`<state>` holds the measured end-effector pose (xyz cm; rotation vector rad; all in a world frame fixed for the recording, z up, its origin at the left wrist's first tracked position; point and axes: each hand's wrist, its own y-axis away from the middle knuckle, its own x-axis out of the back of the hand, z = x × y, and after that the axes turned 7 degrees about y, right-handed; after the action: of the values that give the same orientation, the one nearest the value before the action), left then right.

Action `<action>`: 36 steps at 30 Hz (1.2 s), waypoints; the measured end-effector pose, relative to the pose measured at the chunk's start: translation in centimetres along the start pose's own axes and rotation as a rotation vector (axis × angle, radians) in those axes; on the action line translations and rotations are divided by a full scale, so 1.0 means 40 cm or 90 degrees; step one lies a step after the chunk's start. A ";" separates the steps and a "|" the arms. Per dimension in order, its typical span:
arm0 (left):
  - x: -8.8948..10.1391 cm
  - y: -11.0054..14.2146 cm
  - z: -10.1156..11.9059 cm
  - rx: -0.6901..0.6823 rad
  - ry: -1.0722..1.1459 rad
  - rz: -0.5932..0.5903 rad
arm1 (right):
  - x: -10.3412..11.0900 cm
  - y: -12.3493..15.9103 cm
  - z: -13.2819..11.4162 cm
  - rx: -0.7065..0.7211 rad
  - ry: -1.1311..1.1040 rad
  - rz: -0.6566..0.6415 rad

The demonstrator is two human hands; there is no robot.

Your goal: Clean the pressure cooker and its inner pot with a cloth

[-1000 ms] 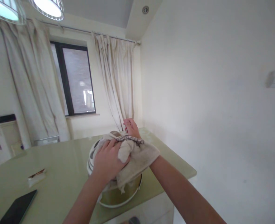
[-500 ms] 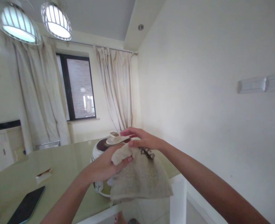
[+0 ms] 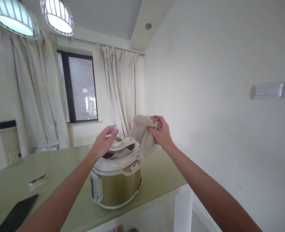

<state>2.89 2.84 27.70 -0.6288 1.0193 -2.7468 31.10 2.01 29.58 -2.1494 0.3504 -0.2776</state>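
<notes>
A gold and white rice cooker (image 3: 117, 180) stands on the pale green table (image 3: 157, 175) near its front right corner, its lid down. My right hand (image 3: 162, 134) is closed on a bunched beige cloth (image 3: 141, 132), held up in the air behind and to the right of the cooker. My left hand (image 3: 104, 142) hovers over the lid's left side with its fingers loosely spread, holding nothing.
A dark tablet (image 3: 16, 216) and a small wrapped packet (image 3: 37, 182) lie on the table's left part. A white wall runs close along the right. Curtains (image 3: 121, 90) and a window (image 3: 80, 87) are behind; two lamps (image 3: 56, 16) hang overhead.
The cloth left the cooker lid: my left hand let go of it and my right hand lifted it up to the right. The cooker's lid and body now show uncovered.
</notes>
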 end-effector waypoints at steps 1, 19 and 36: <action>0.005 -0.009 -0.048 0.002 -0.096 -0.003 | 0.011 -0.017 0.008 0.044 0.040 0.044; 0.011 0.001 -0.190 0.137 -0.283 -0.206 | -0.142 0.115 0.080 0.181 0.363 -0.466; 0.043 0.058 -0.143 0.129 -0.498 -0.193 | -0.218 0.169 -0.005 0.246 0.432 -0.458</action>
<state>-1.14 3.97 22.87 -1.7320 0.4796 -2.3764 21.89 1.22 23.52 -1.6666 -0.1222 -1.3768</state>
